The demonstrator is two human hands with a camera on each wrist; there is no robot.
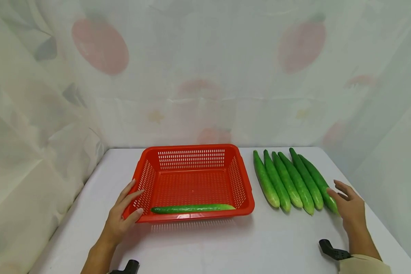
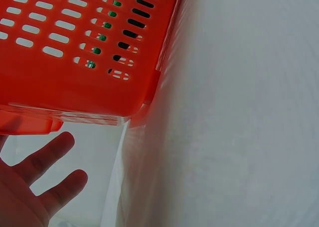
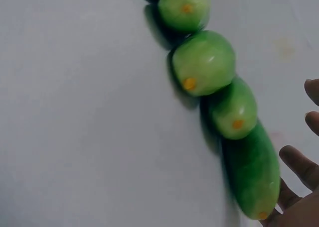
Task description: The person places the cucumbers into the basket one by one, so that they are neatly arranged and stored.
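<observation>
A red plastic basket [image 1: 191, 216] with slotted walls stands on the table, tilted slightly in the head view. Inside, along its near wall, lies one green cucumber [image 1: 193, 208]. My left hand [image 1: 118, 222] rests at the basket's left rim, fingers spread, the thumb and one finger reaching over the edge; in the left wrist view, two fingers [image 2: 47, 157] extend free below the rim. Beside the rightmost cucumber [image 1: 317, 179] of a row, my right hand [image 1: 353, 211] hovers with loosely bent fingers, holding nothing. The right wrist view shows that cucumber [image 3: 255, 170] close to the fingertips.
Several more cucumbers [image 1: 267, 180] lie side by side to the right of the basket, pale ends toward me. A white cloth covers the table [image 1: 260, 243]. Printed curtains [image 1: 198, 121] hang behind and along both sides. Black wrist devices [image 1: 332, 251] are strapped to my arms.
</observation>
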